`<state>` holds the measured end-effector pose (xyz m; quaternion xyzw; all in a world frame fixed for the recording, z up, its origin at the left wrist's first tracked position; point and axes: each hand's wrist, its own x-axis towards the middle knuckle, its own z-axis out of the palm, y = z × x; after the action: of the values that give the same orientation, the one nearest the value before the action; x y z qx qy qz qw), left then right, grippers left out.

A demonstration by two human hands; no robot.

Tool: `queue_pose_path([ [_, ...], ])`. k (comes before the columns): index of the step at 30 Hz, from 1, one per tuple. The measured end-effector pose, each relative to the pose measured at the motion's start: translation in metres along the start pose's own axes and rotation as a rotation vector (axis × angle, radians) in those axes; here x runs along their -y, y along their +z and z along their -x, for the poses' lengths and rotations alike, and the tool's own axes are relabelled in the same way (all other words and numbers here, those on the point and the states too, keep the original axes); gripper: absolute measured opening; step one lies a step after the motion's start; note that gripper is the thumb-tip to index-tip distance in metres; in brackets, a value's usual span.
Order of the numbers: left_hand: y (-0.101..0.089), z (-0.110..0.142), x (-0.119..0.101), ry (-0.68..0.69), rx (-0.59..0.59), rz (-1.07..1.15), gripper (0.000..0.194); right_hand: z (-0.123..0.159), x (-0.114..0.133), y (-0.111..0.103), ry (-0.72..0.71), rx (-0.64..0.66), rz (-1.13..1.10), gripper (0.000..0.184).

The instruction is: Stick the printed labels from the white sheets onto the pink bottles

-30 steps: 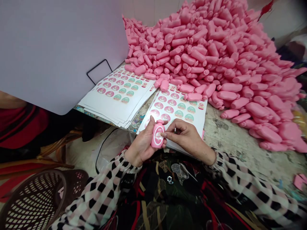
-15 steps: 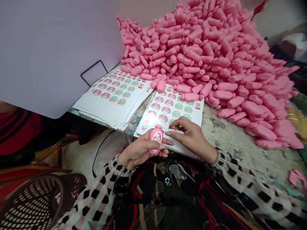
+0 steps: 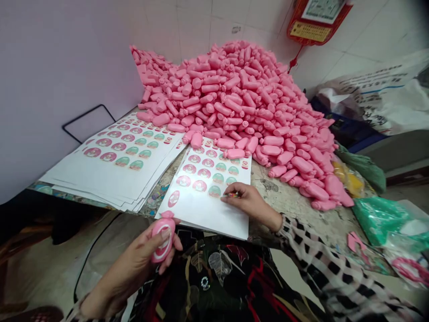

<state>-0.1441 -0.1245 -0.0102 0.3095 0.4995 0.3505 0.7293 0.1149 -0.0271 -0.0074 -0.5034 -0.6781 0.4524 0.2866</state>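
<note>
My left hand (image 3: 142, 252) is closed round a small pink bottle (image 3: 160, 256) with a knobbed cap and an oval label on its front. My thumb lies across the label and covers part of it. Fingers of my right hand (image 3: 246, 199) pinch a slim, multicoloured tool (image 3: 232, 195), its exact kind too small to make out. The tool's tip is at the lower green sticker (image 3: 214, 191) on a white sticker sheet (image 3: 208, 219). Pink and green stickers fill rows on this sheet, with one upright pink oval sticker (image 3: 174, 198) at its lower left.
Behind the sheets rises a big heap of pink bottles (image 3: 231, 107), some lying on the sheet's far end. A second stack of sticker sheets (image 3: 80, 174) lies left, beside a pale panel (image 3: 67, 67). Green plastic packaging (image 3: 378, 219) and a pink-handled tool (image 3: 357, 246) are at right.
My left hand has moved down and left with the bottle, away from my right hand. My right hand has gone from beside the bottle to the sticker sheet. The view has shifted, showing more wall.
</note>
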Motion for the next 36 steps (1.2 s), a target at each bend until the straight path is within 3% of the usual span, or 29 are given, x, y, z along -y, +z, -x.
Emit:
queue_pose_path([
  [2, 0.002, 0.001, 0.000, 0.007, -0.031, 0.064, 0.026, -0.002, -0.001, -0.007, 0.059, -0.022, -0.064, 0.022],
  [5, 0.016, -0.006, -0.006, 0.005, 0.048, 0.128, 0.032, 0.002, 0.007, 0.002, 0.070, -0.004, -0.113, 0.023],
  [10, 0.038, -0.022, -0.018, -0.024, 0.221, 0.214, 0.039, 0.018, 0.026, 0.028, -0.046, 0.019, -0.073, 0.022],
  [13, 0.043, -0.026, -0.020, -0.015, 0.272, 0.242, 0.032, 0.026, 0.031, 0.034, -0.147, -0.015, -0.017, 0.019],
  [19, 0.049, -0.030, -0.019, 0.029, 0.289, 0.278, 0.018, 0.032, 0.032, 0.036, -0.227, -0.065, 0.099, 0.014],
  [29, 0.056, -0.033, -0.023, 0.019, 0.273, 0.243, 0.029, 0.030, 0.035, 0.033, -0.283, -0.111, 0.117, 0.011],
  [32, 0.058, -0.034, -0.025, -0.005, 0.264, 0.223, 0.027, 0.030, 0.033, 0.036, -0.251, -0.125, 0.051, 0.011],
  [36, 0.059, -0.038, -0.025, -0.028, 0.249, 0.207, 0.028, 0.029, 0.028, 0.040, -0.049, -0.089, -0.209, 0.015],
])
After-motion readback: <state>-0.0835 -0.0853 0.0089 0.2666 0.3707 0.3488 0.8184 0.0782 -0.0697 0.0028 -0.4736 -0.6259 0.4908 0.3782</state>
